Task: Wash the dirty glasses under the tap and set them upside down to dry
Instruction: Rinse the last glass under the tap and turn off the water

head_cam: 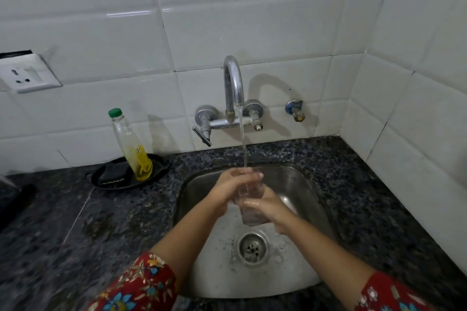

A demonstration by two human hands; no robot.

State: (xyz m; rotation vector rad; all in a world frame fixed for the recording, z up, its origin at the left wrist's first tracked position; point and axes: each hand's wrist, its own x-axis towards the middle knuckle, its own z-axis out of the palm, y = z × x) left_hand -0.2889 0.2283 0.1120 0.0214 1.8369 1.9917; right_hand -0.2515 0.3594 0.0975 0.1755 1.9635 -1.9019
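We hold the glass (250,199) upright under the tap (233,83), left hand (235,184) closed around its rim, right hand (267,206) wrapped low; wet and slippery, it could drop into the sink (303,184).

Speckled granite counter (353,184), black tray (101,179), sink (303,184)

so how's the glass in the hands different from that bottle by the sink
The clear drinking glass is held over the steel sink in running water; the green-capped plastic bottle stands on a black tray. The glass is open-topped, the bottle capped with yellow liquid inside. Both are see-through.
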